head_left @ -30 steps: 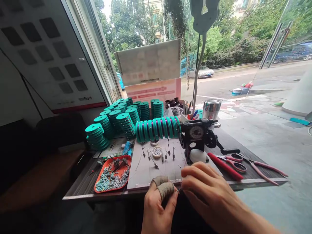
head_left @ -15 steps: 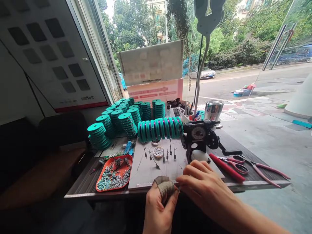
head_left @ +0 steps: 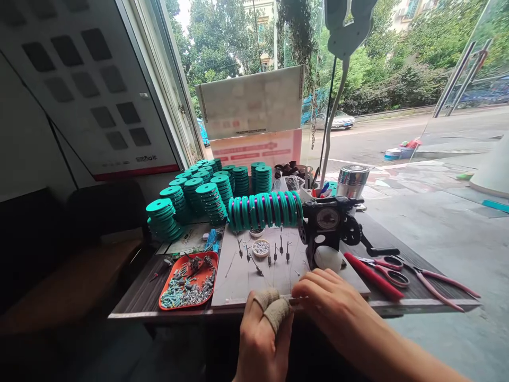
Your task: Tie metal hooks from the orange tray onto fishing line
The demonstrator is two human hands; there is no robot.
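At the front edge of the pale board (head_left: 234,284), my left hand (head_left: 264,334) is closed, with grey-beige cloth sleeves (head_left: 274,313) on two fingers. My right hand (head_left: 328,297) is closed just to its right, its fingertips meeting the left ones. What they pinch is too small to make out. Just beyond the hands, several small dark weights with thin stems (head_left: 269,259) lie on the board among fine lines. A small round dish of pale beads (head_left: 261,248) sits behind them, in front of a row of teal spools (head_left: 264,210) mounted on a black hand-cranked winder (head_left: 328,220).
An orange-red tray (head_left: 189,286) of small metal and teal parts is at left. Stacked teal foam spools (head_left: 210,196) stand behind. On the right lie a red case (head_left: 374,277), scissors (head_left: 392,270) and pink-handled pliers (head_left: 437,284). A silver can (head_left: 353,183) stands behind the winder.
My left hand has rolled over, its covered fingers now curled more across the top towards the right hand. My right hand stays nearly in place. The whole view has shifted slightly.
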